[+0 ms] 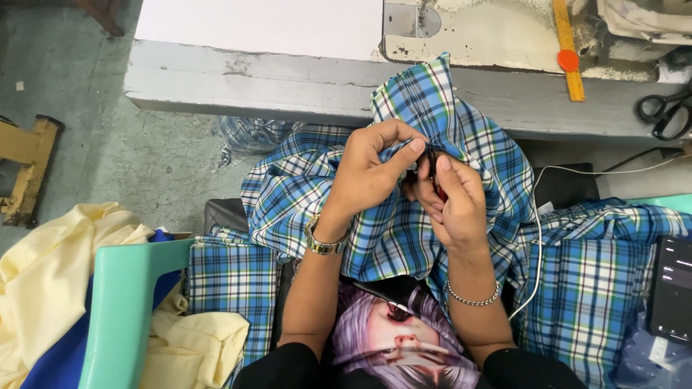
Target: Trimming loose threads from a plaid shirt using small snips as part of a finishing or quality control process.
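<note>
**Both hands pinched on plaid cloth at the lap**

The blue plaid cloth point(404, 216) lay bunched over the person's lap, one fold running up onto the edge of the grey surface point(288, 79). The left hand point(367, 173) had its grip closed, thumb and forefinger pinching a raised bit of the cloth. The right hand point(454, 202) was closed too, its fingers curled around a small dark and red tool point(435, 176) pressed against the same spot; what kind of tool could not be told. Both forearms rose from the lap, wrists bent inward so the fingertips met. A watch sat on the left wrist, a chain bracelet on the right.

To the left, a green plastic bin point(119, 310) held pale yellow and blue fabric point(43, 274). On the surface lay a yellow ruler point(568, 50) and black scissors point(663, 112).
</note>
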